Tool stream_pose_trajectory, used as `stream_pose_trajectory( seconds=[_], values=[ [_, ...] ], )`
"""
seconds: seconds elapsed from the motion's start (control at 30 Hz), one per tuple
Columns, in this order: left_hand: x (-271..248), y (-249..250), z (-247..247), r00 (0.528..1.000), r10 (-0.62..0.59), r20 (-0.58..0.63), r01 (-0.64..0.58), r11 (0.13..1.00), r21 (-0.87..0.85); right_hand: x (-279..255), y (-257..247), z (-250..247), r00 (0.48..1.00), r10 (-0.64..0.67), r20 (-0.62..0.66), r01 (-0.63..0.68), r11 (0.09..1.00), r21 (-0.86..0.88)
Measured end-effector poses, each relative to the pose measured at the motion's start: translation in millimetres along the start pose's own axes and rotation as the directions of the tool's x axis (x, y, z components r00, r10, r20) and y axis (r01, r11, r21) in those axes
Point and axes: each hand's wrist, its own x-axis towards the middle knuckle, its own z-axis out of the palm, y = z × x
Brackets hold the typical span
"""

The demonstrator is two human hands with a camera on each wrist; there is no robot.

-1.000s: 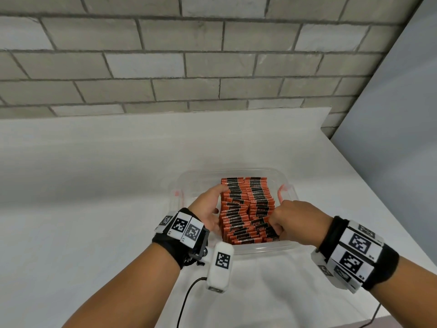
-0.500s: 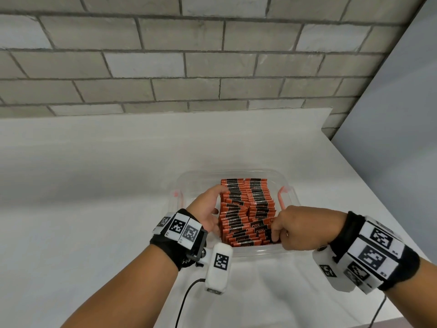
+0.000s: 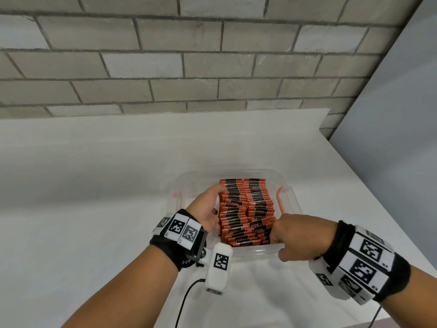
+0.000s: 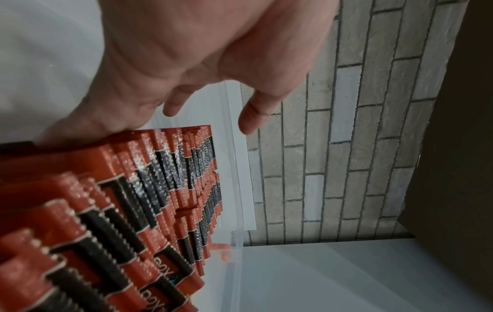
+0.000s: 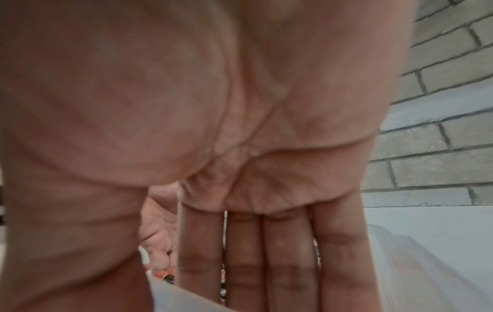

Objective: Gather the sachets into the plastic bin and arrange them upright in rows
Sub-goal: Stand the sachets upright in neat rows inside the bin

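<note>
Left hand (image 3: 208, 210) inside bin (image 3: 287, 185), at left flank of sachets (image 3: 246, 209); palm turned toward stack, fingers straight and spread. In left wrist view (image 4: 213, 52) palm edge lies along orange tops of nearest sachets (image 4: 120, 200); two fingertips (image 4: 250, 120) hang free above far end of row, gripping nothing.

Right hand (image 3: 299, 237) at near right corner of bin, knuckles up, thumb side against near end of stack. In right wrist view (image 5: 240, 126) four fingers (image 5: 288, 253) straight and held close together, pointing down into bin; thumb runs down left side of picture. Slivers of orange and black sachets (image 5: 164, 275) between fingers and thumb. Cannot tell whether a sachet is pinched at the tips; tips hidden below frame edge and behind bin rim (image 5: 173, 299).

Sachets: orange with black band, standing on edge in two rows side by side, running from near wall toward far wall. Far part tidy and upright; near part leaning, several faces showing white print. All in view are inside bin.

Bin: clear plastic, rounded corners, orange latch (image 3: 281, 197) on right side and another (image 3: 176, 195) on left. Space left between rows and left wall, where left hand sits.

Bin on white table (image 3: 94, 209). Grey brick wall (image 3: 189, 67) behind; plain grey panel (image 3: 390, 138) at right. Marker bands on both wrists; white camera pod (image 3: 218, 263) with black cable under left wrist
</note>
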Motion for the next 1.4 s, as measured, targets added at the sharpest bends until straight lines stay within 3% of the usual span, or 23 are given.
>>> stream_pose_trajectory(
  seconds=[0.2, 0.27, 0.33, 0.4, 0.5, 0.6, 0.77, 0.97, 1.2, 1.27, 1.4],
  values=[
    [0.2, -0.1, -2.3, 1.0, -0.023, -0.017, 0.022, 0.999, -0.031, -3.7, 3.0, -2.0, 0.999, -0.038, -0.008, 0.038, 0.999, 0.03],
    [1.7, 1.4, -7.5, 1.0, -0.021, -0.002, 0.021, 0.999, -0.035, -9.9, 9.0, -8.2, 0.993, -0.059, -0.104, 0.075, 0.985, 0.158],
    [6.7, 2.6, -13.5, 1.0, -0.012, -0.011, 0.012, 0.999, -0.034, -12.4, 14.2, -15.0, 0.958, 0.037, -0.285, 0.069, 0.934, 0.352],
    [8.4, 6.5, -15.8, 1.0, -0.011, -0.012, 0.011, 0.998, -0.059, -9.2, 13.7, -18.7, 0.89, 0.244, -0.386, 0.042, 0.798, 0.602],
    [10.7, 8.6, -14.5, 1.0, -0.022, -0.013, 0.021, 0.997, -0.074, 3.6, 5.5, -18.6, 0.865, 0.453, -0.214, -0.075, 0.539, 0.839],
    [10.2, 8.3, -8.5, 0.999, -0.048, -0.007, 0.047, 0.995, -0.087, 20.2, 6.4, -15.3, 0.857, 0.508, -0.086, -0.124, 0.366, 0.922],
    [14.4, 9.4, -6.3, 0.992, -0.129, 0.007, 0.129, 0.987, -0.098, 39.8, 12.0, -8.8, 0.879, 0.476, 0.022, -0.093, 0.125, 0.988],
    [12.6, 14.6, -7.7, 0.975, -0.205, 0.085, 0.215, 0.969, -0.125, 46.1, 12.3, -4.9, 0.905, 0.421, 0.067, -0.086, 0.027, 0.996],
    [6.9, 17.9, 5.2, 0.989, -0.136, 0.06, 0.131, 0.988, 0.087, 40.2, 12.4, -6.9, 0.906, 0.421, 0.055, -0.082, 0.045, 0.996],
    [3.6, 19.2, 6.4, 0.993, -0.112, 0.031, 0.108, 0.989, 0.101, 43.6, 16.6, -3.9, 0.904, 0.425, 0.045, -0.072, 0.048, 0.996],
    [5.6, 20.2, 6.4, 0.986, -0.131, 0.1, 0.123, 0.989, 0.079, 46.6, 14.8, -4.0, 0.924, 0.379, 0.053, -0.065, 0.017, 0.998]
  ],
)
